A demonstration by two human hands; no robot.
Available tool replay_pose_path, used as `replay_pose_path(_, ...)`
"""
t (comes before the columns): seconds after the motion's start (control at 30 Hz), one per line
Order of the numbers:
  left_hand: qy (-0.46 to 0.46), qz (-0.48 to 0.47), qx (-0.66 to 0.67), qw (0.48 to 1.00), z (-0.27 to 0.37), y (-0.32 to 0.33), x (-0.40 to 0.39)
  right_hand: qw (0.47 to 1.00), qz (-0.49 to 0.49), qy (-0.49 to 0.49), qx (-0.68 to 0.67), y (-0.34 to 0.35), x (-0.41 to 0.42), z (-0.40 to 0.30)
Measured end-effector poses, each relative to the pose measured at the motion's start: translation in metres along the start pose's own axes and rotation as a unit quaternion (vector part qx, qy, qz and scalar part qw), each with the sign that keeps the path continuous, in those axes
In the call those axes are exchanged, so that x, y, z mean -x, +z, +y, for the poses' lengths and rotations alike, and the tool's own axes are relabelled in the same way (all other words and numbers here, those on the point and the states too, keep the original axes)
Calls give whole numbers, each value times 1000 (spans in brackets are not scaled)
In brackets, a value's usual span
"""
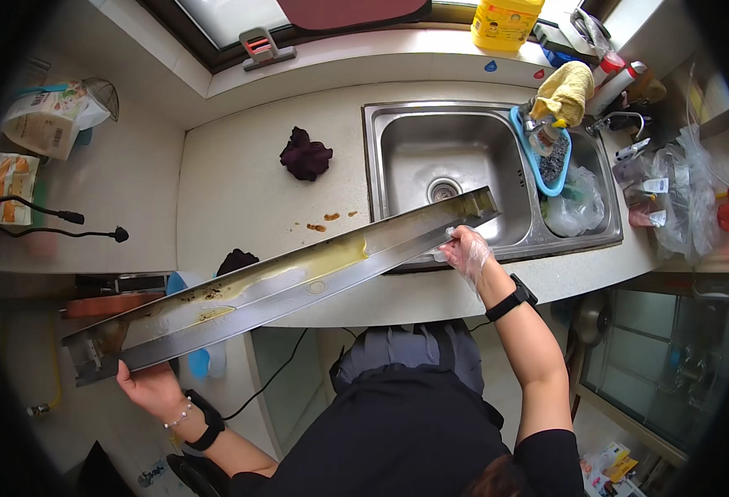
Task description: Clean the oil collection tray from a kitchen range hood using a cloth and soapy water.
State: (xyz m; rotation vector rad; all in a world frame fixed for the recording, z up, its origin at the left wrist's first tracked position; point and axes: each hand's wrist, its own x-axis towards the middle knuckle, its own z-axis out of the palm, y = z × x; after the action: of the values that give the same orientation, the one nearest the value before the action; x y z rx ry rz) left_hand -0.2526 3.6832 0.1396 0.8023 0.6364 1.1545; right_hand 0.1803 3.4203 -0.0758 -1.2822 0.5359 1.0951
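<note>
A long metal trough [290, 267], perhaps a range hood's grease tray, spans the view at a slant, with yellow greasy liquid and dark specks inside. Bare, my left hand [150, 388] supports its lower left end, thumb against the edge. Near the other end my right hand [469, 251], in a clear plastic glove, grips the near edge. That end reaches over the steel sink basin [457, 149]. Beyond the trough a crumpled dark purple cloth [305, 154] lies on the counter [240, 161], near brown greasy spots [324, 222]. Another dark cloth [237, 261] is partly hidden behind the trough.
A blue strainer basket [547, 177] sits across the sink divider, beside a plastic bag [574, 202] in the smaller basin. A yellow cloth [564, 93] hangs over the faucet. A yellow jug [506, 23] stands on the sill. Black cables [59, 233] hang at left.
</note>
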Motion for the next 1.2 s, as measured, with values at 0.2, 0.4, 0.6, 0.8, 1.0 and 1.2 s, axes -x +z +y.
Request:
replay_pose_path(0.2, 5, 115, -12, 993, -30, 19, 49, 993, 14, 109, 50, -16, -54, -3)
replay_pose_path(0.4, 62, 235, -69, 968, -74, 62, 101, 983, 4, 119, 142, -46, -105, -15)
replay_pose_path(0.6, 114, 296, -119, 941, -118, 102, 147, 964, 19, 151, 217, -50, -126, -46)
replay_pose_path(0.8, 153, 350, -122, 916, -140, 124, 166, 965, -12, 160, 207, -72, -147, -56)
replay_pose_path(1.0, 164, 389, -98, 901, -152, 106, 159, 896, -28, 136, 421, -59, -82, -105)
replay_pose_path(1.2, 168, 421, -66, 889, -164, 84, 136, 753, -114, -195, 618, 29, 2, -139)
